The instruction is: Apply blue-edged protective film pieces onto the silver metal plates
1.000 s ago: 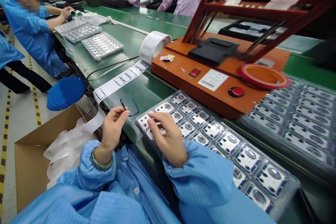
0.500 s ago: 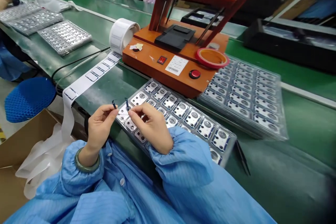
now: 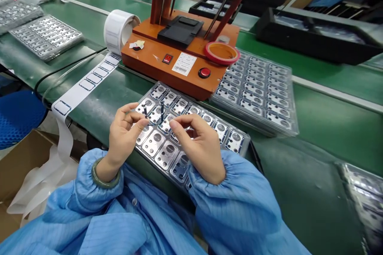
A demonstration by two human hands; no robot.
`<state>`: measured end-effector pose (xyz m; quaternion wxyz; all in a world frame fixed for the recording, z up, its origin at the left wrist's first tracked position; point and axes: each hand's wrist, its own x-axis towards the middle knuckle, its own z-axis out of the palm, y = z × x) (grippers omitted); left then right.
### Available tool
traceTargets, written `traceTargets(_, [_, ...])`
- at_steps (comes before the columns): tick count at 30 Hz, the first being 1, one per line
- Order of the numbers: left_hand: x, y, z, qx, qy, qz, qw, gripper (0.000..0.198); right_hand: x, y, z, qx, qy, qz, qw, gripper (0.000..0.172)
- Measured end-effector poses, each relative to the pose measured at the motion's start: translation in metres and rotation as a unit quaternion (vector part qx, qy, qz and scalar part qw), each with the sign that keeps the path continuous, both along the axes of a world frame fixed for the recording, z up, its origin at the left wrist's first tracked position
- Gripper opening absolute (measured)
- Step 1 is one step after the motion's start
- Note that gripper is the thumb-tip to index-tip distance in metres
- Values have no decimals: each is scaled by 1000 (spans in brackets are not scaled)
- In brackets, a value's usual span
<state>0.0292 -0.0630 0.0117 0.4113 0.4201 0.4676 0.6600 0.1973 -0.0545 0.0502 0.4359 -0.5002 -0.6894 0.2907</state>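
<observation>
1. L hand (image 3: 122, 135): partly closed, fingers curled; thumb + index tips pinch thin dark strip (image 3: 145, 110), which stands upright over tray.
2. R hand (image 3: 200, 147): partly closed; thumb + index tips come together at lower end of 2nd dark strip (image 3: 162, 111), also upright. Strips stand just apart, btwn hands; can't tell if joined.
3. Metal-parts tray (image 3: 244, 140): directly under both hands, on green tabletop (image 3: 323, 127), rows of silver parts w/ round centres.
4. Orange label machine (image 3: 167, 53): far of tray; red button (image 3: 204, 72) on front, red-rimmed tape roll (image 3: 221, 53) on top at R.
5. White label roll (image 3: 119, 32): at machine's L end; label strip (image 3: 86, 83) runs from it toward near L, hangs over tabletop edge.
6. 2nd parts tray (image 3: 257, 91): R of machine, sealed in clear film.
7. More parts trays (image 3: 46, 36): far L on tabletop.
8. Cardboard box (image 3: 18, 171): near L, on floor, white liner inside.
9. Blue sleeves (image 3: 239, 203): both arms; jade-type bangle (image 3: 103, 177) on L wrist.
</observation>
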Motion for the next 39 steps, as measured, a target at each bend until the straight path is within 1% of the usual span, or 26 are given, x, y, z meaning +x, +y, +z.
traceTargets(2, [0,-1,-1,-5,7,-3,1000,41,2,2,-3,-14,1,2,1000,11])
traceTargets(7, [-2,-3,-2,-23,22,-21,999,38,1,4,-5,-20,-8,45,999,15])
traceTargets(11, [-4,-4,-6,-31,51,-19,998,25,0,3,-9,-19,-16,62,998,11])
traceTargets(13, [-5,-3,-8,-32,61,-23,997,22,-1,2,-11,-22,-19,65,997,9])
traceTargets(20, [-12,1,-11,-40,72,-44,996,21,-5,3,-5,-22,-31,59,998,10])
traceTargets(24, [-16,3,-11,-53,66,-47,995,24,-6,9,-3,-15,-53,36,998,10])
traceTargets(26, [-17,3,-11,-59,68,-49,995,25,-7,13,-4,-28,-56,34,997,12])
traceTargets(28, [-18,4,-11,-67,76,-54,993,25,-8,15,-4,-50,-57,47,996,15])
traceTargets(30, [-19,4,-10,-76,85,-59,992,25,-9,17,-5,-68,-59,61,994,14])
traceTargets(33, [-20,4,-8,-82,91,-55,991,23,-10,18,-5,-68,-55,61,994,13])
traceTargets(37, [-22,4,-6,-69,94,-41,992,20,-12,18,-3,-52,-43,49,996,12])
traceTargets(39, [-22,5,-6,-66,94,-42,992,20,-13,20,-3,-62,-36,43,997,13])
